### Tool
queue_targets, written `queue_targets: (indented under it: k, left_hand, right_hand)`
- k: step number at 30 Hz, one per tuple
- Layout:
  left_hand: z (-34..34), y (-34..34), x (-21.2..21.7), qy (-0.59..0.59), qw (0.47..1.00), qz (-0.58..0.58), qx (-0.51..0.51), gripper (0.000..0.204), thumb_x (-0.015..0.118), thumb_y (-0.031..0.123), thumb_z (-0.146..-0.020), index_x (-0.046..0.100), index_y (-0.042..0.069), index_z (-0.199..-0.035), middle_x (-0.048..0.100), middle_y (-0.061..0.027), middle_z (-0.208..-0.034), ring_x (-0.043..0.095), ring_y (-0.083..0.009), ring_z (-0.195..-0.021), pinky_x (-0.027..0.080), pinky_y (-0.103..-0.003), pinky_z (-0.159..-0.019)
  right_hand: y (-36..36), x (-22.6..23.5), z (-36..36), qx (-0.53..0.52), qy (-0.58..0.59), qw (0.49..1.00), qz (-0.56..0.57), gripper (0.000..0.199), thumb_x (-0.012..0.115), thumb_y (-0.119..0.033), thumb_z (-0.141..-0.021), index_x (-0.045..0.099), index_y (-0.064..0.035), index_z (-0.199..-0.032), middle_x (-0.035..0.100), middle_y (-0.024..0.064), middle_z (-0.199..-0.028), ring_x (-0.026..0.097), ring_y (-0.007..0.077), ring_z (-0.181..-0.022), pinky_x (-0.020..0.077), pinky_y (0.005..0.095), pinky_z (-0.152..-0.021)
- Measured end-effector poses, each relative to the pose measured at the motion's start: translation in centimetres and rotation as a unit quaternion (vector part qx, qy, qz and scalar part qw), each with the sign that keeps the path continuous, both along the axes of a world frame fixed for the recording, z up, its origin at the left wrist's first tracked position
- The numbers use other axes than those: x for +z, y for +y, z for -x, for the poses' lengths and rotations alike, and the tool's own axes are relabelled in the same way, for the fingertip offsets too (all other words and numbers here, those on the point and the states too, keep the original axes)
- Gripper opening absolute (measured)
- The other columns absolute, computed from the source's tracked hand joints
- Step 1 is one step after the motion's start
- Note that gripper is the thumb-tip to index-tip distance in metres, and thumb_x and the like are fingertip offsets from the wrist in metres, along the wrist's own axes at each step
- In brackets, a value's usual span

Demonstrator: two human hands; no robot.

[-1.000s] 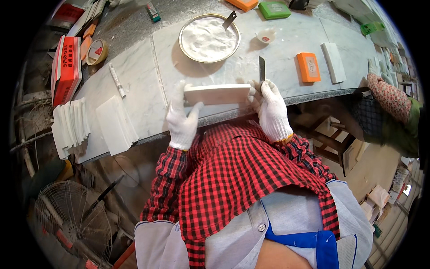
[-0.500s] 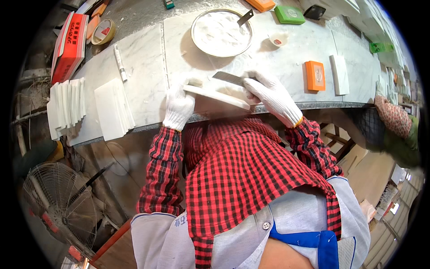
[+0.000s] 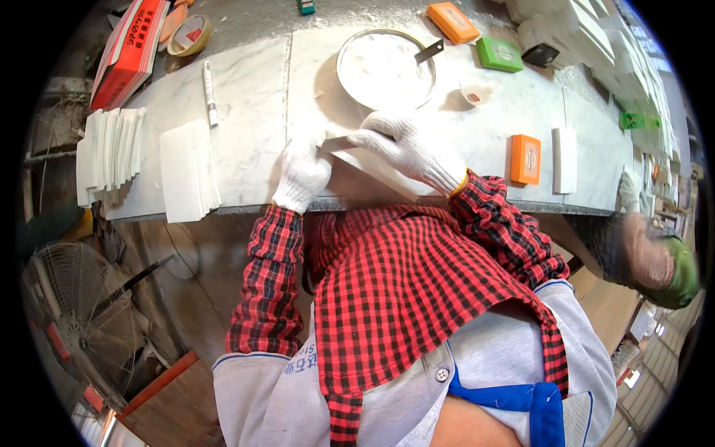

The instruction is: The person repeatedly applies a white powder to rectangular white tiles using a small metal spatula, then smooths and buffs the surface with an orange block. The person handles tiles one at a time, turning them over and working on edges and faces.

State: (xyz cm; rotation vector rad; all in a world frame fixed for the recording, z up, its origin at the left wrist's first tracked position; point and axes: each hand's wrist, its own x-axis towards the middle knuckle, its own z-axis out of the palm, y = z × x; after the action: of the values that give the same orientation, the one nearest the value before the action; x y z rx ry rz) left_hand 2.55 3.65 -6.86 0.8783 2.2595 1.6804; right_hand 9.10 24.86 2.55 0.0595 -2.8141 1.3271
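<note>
The bench (image 3: 246, 134) is the largest thing, a pale marble top with its near edge before the person. On it the round bowl (image 3: 338, 72) of white paste sits just beyond the hands, presumably for easy reach. Two groups of white strips, a packed row (image 3: 112, 156) and a fanned pile (image 3: 186, 173), lie to the left, probably kept clear of the middle. The white slab (image 3: 387, 176) is held aslant near the bench's front edge, between the hands. The left hand (image 3: 304, 173) is curled closed around its left end, seemingly to steady it and leave the rest free. The right hand (image 3: 408, 151) reaches over it, thumb and fingers pinched together. Smallest is the thin metal blade (image 3: 340, 142) in that pinch, pointing toward the left hand; whether it touches the slab I cannot tell.
</note>
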Motion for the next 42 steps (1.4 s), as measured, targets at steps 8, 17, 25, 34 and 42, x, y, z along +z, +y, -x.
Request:
queue_targets:
  k: [8, 17, 25, 34, 42]
  left_hand:
    - [0.2, 0.1, 2.0, 0.061, 0.998, 0.031, -0.009, 0.023, 0.053, -0.012, -0.086, 0.061, 0.003, -0.102, 0.063, -0.0058, -0.094, 0.063, -0.0163, -0.089, 0.053, -0.031, -0.083]
    - [0.2, 0.1, 2.1, 0.114, 0.993, 0.043, 0.005, 0.02, 0.056, -0.011, -0.085, 0.062, 0.003, -0.097, 0.065, -0.0075, -0.095, 0.064, -0.0188, -0.089, 0.052, -0.031, -0.083]
    - [-0.1, 0.0, 1.5, 0.094, 0.995, 0.03, 0.013, 0.023, 0.063, -0.01, -0.081, 0.062, 0.005, -0.098, 0.065, -0.0076, -0.095, 0.064, -0.019, -0.089, 0.052, -0.032, -0.083]
    - [0.0, -0.1, 2.2, 0.068, 0.997, 0.038, 0.011, 0.029, 0.056, -0.014, -0.075, 0.064, 0.005, -0.096, 0.064, -0.0083, -0.095, 0.065, -0.0218, -0.09, 0.053, -0.033, -0.084]
    - [0.0, -0.1, 1.5, 0.062, 0.997, 0.049, 0.023, 0.024, 0.051, -0.012, -0.08, 0.063, 0.004, -0.094, 0.064, -0.0084, -0.089, 0.064, -0.0202, -0.087, 0.053, -0.032, -0.081]
  right_hand:
    - [1.1, 0.8, -0.4, 0.06, 0.018, 0.997, -0.045, 0.022, 0.074, -0.032, -0.091, 0.076, -0.0102, -0.088, 0.068, 0.0125, -0.076, 0.068, 0.0303, -0.07, 0.0535, 0.0388, -0.064]
    - [0.1, 1.0, 0.0, 0.047, 0.021, 0.999, 0.008, 0.022, 0.073, -0.032, -0.093, 0.076, -0.0103, -0.091, 0.069, 0.0117, -0.077, 0.069, 0.0298, -0.071, 0.0539, 0.0375, -0.065]
    - [0.1, 0.9, 0.4, 0.067, 0.02, 0.997, -0.04, 0.02, 0.073, -0.032, -0.093, 0.076, -0.0116, -0.091, 0.069, 0.0091, -0.076, 0.069, 0.0289, -0.069, 0.0543, 0.0371, -0.064]
    - [0.4, 0.8, 0.0, 0.065, 0.011, 0.998, -0.015, 0.023, 0.074, -0.033, -0.093, 0.078, -0.0105, -0.091, 0.07, 0.0116, -0.076, 0.07, 0.0283, -0.068, 0.0538, 0.0377, -0.063]
    - [4.8, 2.4, -2.6, 0.126, -0.204, 0.963, 0.125, 0.022, 0.077, -0.024, -0.092, 0.079, -0.0077, -0.106, 0.075, 0.008, -0.084, 0.067, 0.0142, -0.075, 0.0525, 0.0319, -0.072]
